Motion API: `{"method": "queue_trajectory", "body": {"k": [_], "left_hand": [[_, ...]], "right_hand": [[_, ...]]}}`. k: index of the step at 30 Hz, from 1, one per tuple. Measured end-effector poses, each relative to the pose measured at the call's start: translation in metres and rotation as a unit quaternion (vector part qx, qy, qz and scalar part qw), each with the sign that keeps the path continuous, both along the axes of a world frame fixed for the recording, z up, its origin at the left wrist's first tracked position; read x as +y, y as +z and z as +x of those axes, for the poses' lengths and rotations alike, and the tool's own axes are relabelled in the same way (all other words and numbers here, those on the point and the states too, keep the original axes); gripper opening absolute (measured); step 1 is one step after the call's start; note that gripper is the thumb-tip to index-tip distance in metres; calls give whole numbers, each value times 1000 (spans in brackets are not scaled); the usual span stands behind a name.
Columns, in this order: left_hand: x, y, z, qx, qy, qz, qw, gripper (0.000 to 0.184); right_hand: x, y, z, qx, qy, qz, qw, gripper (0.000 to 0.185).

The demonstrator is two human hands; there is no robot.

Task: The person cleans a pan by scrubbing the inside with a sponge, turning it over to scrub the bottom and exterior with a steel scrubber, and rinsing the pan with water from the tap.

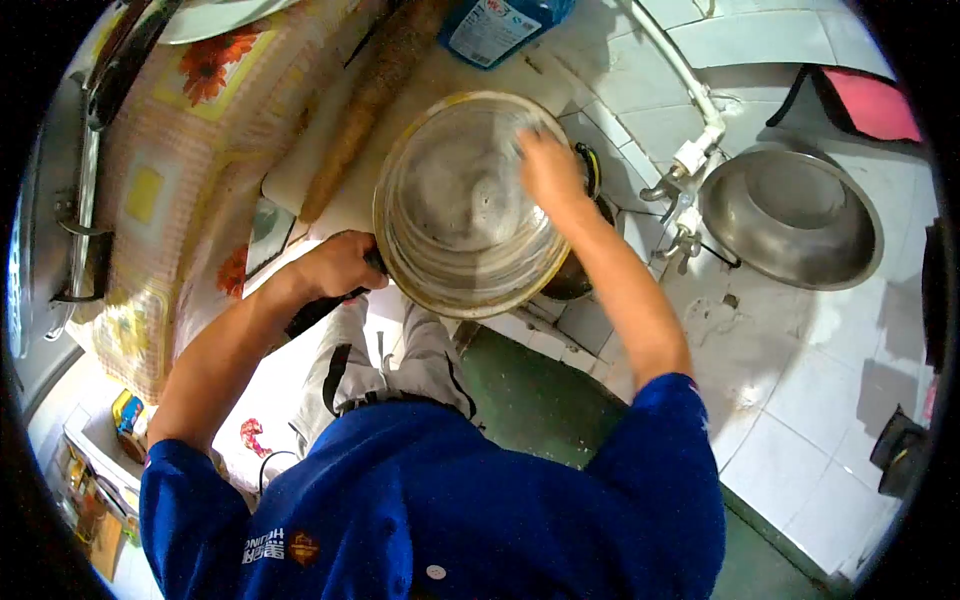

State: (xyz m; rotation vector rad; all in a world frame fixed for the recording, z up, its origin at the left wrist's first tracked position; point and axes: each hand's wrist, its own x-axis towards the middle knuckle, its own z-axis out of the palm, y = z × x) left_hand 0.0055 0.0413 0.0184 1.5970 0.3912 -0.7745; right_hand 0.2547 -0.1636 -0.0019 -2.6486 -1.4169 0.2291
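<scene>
Metal pot (450, 205) between my two hands, its open mouth facing up towards my camera.
From the left, a patterned cloth (150, 200) lies beyond my left hand (340, 265), which is closed around the pot's black handle (376, 262) at the near-left rim. The pot is round, so I read its long axis from the handle, pointing back towards the left forearm. My right hand (550, 170) reaches over the right rim to the inner wall; its fingers curl, but blur means I cannot tell what they grip. Nothing blocks the pot's mouth except that hand. Right of it are the tap (685, 200) and steel basin (790, 215).
</scene>
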Motion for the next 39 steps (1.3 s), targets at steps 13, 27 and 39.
{"method": "queue_trajectory", "body": {"k": [13,27,39], "left_hand": [[-14,12,6,48,-68,-23,996,41],[-80,52,18,101,-44,-65,992,30],[-160,51,51,135,-51,-34,989,27]], "right_hand": [[-42,4,-126,314,-112,143,932,31],[-164,14,-141,195,-204,174,943,30],[-295,37,-90,256,-437,337,793,26]]}}
